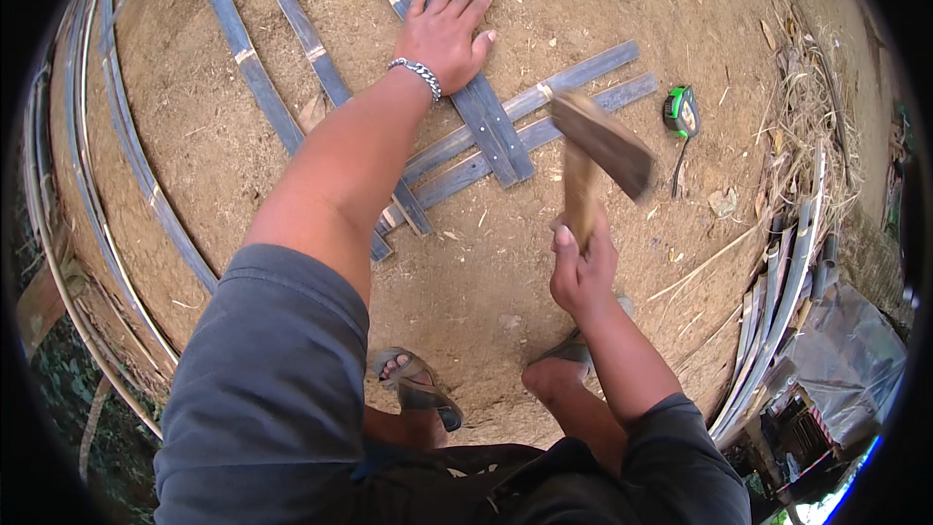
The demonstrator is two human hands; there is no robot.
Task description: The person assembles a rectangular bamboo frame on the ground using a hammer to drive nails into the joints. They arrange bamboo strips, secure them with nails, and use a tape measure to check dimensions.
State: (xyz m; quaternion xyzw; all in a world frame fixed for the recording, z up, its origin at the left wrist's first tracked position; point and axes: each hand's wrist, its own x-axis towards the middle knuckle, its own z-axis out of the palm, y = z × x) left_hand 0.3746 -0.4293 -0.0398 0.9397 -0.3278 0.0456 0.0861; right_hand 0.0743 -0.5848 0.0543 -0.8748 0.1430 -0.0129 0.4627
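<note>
My left hand point(445, 44), a chain bracelet at its wrist, lies with fingers stretched out on a pair of dark split-bamboo strips point(494, 139) placed side by side. Small shiny dots, like nail heads, show near their closer end. That end lies across two other bamboo strips point(598, 66), which slant up to the right on the ground. My right hand point(585, 267) grips the wooden handle of a hatchet point(604, 148), held up just right of the crossing. The hatchet's dark metal head is slightly blurred.
A green and black tape measure point(681, 113) sits on the dirt to the right. More long bamboo strips point(255, 78) run along the left. A bundle of split bamboo point(777, 301), dry fibres point(821, 122) and clear plastic sheeting point(844, 345) border the right side. My sandalled feet stand below.
</note>
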